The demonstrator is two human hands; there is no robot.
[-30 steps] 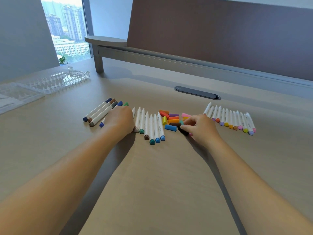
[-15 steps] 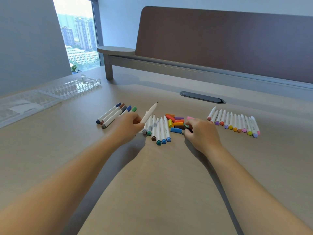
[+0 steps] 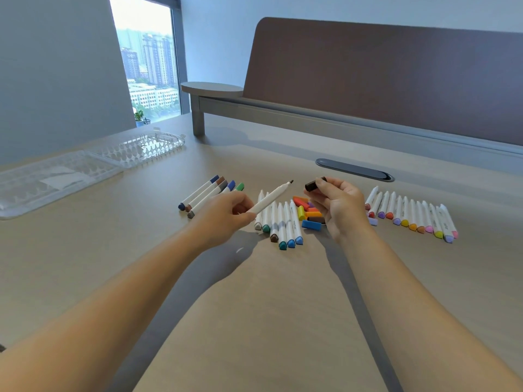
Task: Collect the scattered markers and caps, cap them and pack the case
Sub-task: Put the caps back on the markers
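Left hand: a white marker is pinched between thumb and fingers and held off the table; the uncapped dark tip points up and away, toward the cap.
Right hand: a black cap is gripped between thumb and fingertips, raised above the cap pile; the open end faces the marker tip. Tip and cap are apart, not joined.
Landmark: cap pile, loose caps in red, orange, yellow, purple and blue, lying on the table below the right hand and partly hidden by it.
Left of pile: a row of white uncapped markers is laid just beside it, coloured ends toward the viewer.
Further left of pile: capped markers are grouped together, caps in blue, brown, grey and green; the group is partly covered by the left hand.
Right of pile: a long row of uncapped markers is fanned out, coloured ends red through pink.
Far left of pile: the clear case is lying open, well apart from everything else; no markers are seen in it.
Behind pile: a dark cable slot is set into the table.
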